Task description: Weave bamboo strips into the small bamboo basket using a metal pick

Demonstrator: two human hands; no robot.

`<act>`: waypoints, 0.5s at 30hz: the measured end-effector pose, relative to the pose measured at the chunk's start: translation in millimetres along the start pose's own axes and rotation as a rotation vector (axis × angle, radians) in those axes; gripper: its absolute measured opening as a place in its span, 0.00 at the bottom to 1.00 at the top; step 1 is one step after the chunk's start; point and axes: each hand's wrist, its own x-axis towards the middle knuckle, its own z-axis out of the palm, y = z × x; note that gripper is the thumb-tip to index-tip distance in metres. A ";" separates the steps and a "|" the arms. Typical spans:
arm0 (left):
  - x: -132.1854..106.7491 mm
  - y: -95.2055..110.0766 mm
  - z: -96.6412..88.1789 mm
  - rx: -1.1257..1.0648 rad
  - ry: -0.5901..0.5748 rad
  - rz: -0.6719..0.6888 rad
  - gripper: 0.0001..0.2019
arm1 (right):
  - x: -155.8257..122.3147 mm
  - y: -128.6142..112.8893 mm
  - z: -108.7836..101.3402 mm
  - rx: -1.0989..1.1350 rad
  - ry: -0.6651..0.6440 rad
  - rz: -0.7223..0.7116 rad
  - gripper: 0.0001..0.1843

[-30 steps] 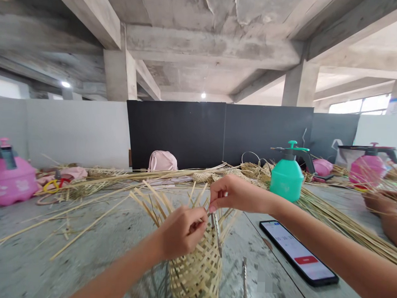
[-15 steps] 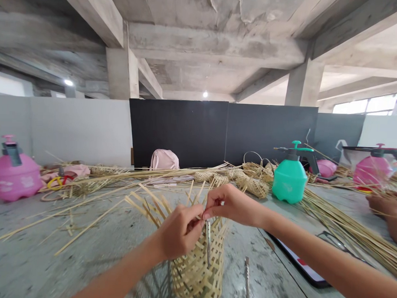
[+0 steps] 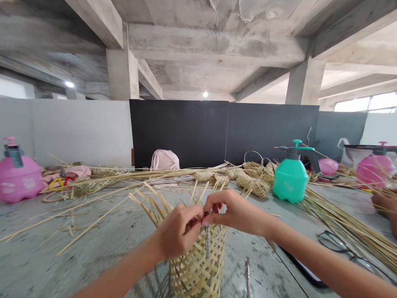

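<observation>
Open-weave basket (image 3: 194, 277) upright on tabletop (image 3: 117, 237), walls woven; loose strip ends (image 3: 153, 206) at rim left unfinished. Right hand (image 3: 229, 210) pinching slim metal tool (image 3: 207, 246); left hand (image 3: 178, 231) curled at rim, grip hidden.

Basket-weaving workshop, bare concrete beams (image 3: 215, 41), loose strips (image 3: 348, 228), woven baskets (image 3: 254, 185), spray bottles (image 3: 290, 180)

Bare concrete beams (image 3: 209, 38) and columns (image 3: 118, 76) meet a peeling ceiling (image 3: 187, 9) across the top of the frame, with a bright window (image 3: 379, 103) at upper right. Lamps (image 3: 69, 84) glow at upper left and upper centre. A dark partition (image 3: 177, 133) stands mid-frame, flanked by pale panels (image 3: 82, 132), behind a stained grey tabletop (image 3: 28, 264).
</observation>
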 end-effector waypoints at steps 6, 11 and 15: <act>-2.5 6.8 -2.4 0.176 -0.003 0.049 0.05 | -5.0 1.9 -0.4 0.067 -0.078 -0.002 0.08; 0.1 19.5 -9.0 0.504 0.014 0.098 0.04 | -11.6 7.0 2.4 0.037 -0.155 -0.001 0.03; -12.2 26.2 -5.3 0.580 0.326 0.130 0.11 | -14.0 6.4 2.7 0.010 -0.136 0.033 0.03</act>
